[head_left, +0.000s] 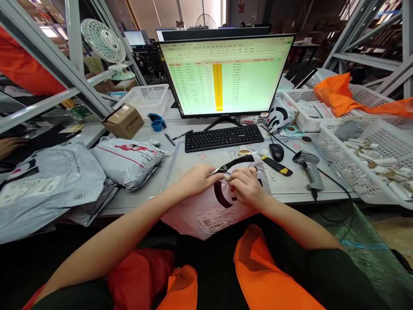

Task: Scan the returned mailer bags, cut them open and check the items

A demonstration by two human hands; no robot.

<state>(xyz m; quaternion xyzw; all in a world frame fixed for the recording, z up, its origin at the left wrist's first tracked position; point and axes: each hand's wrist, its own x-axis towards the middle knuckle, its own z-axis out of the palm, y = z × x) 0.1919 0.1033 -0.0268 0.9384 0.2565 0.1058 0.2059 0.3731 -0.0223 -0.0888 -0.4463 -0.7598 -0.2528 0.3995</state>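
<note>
A white plastic mailing bag (193, 211) with black print and a barcode label (211, 220) lies at the desk's front edge, partly overhanging it. My left hand (201, 177) pinches the bag's plastic near its upper middle. Close beside it, my right hand (248, 186) grips the same plastic with bent fingers. Between the two hands the film is bunched up. Whether the bag is torn there is hidden by my fingers. Just beyond the bag lies a black and yellow box cutter (276, 166), touched by neither hand.
Behind the bag stand a keyboard (224, 137), a mouse (276, 152) and a monitor (226, 77). A barcode scanner (309, 168) and a white basket (342, 165) of small items are on the right. Stuffed mailing bags (129, 161) and a cardboard box (124, 121) sit left.
</note>
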